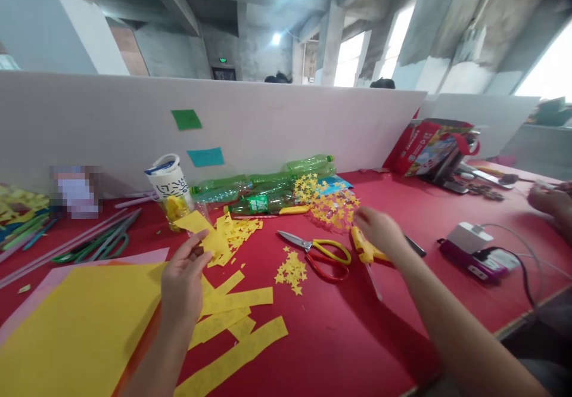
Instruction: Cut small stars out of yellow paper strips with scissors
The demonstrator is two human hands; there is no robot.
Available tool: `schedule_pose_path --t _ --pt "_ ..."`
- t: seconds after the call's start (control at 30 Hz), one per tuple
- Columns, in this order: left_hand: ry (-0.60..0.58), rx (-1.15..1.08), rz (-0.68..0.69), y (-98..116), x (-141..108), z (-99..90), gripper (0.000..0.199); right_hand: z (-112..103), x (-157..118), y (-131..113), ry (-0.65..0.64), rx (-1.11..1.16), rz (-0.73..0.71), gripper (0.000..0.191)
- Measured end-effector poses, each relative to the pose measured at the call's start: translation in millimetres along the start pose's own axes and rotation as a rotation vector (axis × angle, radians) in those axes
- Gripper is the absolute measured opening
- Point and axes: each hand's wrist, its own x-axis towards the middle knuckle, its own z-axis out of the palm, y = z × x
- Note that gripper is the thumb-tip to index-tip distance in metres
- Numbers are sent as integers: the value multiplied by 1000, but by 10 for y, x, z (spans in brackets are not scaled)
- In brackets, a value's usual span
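My left hand (185,272) pinches a yellow paper strip (201,230) above a heap of yellow scraps (239,233). Long yellow strips (241,343) lie beneath and beside that wrist. On the right, my right hand (378,230) hangs over the red table beside a yellow glue gun (364,247); its fingers are blurred, and whether they hold anything is unclear. Between the hands lie scissors (324,256) with red and yellow handles, blades apart, and a small pile of yellow paper stars (292,272). More stars (328,203) are heaped behind them.
Green plastic bottles (268,188) and a white cup (167,176) stand or lie near the white partition (268,117). Yellow sheets (84,325) and green scissors (102,245) are at left. A purple power strip (473,260), red bag (431,146) and another person's hand (549,200) are at right.
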Motion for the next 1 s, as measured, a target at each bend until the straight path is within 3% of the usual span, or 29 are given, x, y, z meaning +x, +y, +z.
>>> schedule_pose_path --t 0.07,0.17,0.3,0.4,0.5,0.63,0.73,1.0 --pt "-13 -12 15 -14 3 0 44 -5 120 367 74 -19 126 25" --pt "-35 -15 20 -37 3 1 46 106 247 786 81 -5 208 29" --pt "-25 2 5 -64 9 -13 47 189 249 960 106 22 202 29" --pt "-1 10 0 -80 23 -20 46 93 105 805 170 33 169 25" --pt "-14 13 5 -88 26 -1 44 38 -148 398 103 68 -16 19" --pt "-30 40 19 -87 7 35 44 212 -443 -291 -75 76 -328 15" --pt "-39 66 12 -85 -6 36 44 381 -478 -614 -133 25 -370 18" --pt "-115 137 -25 -88 -50 70 45 409 -212 -682 -266 33 -310 28"
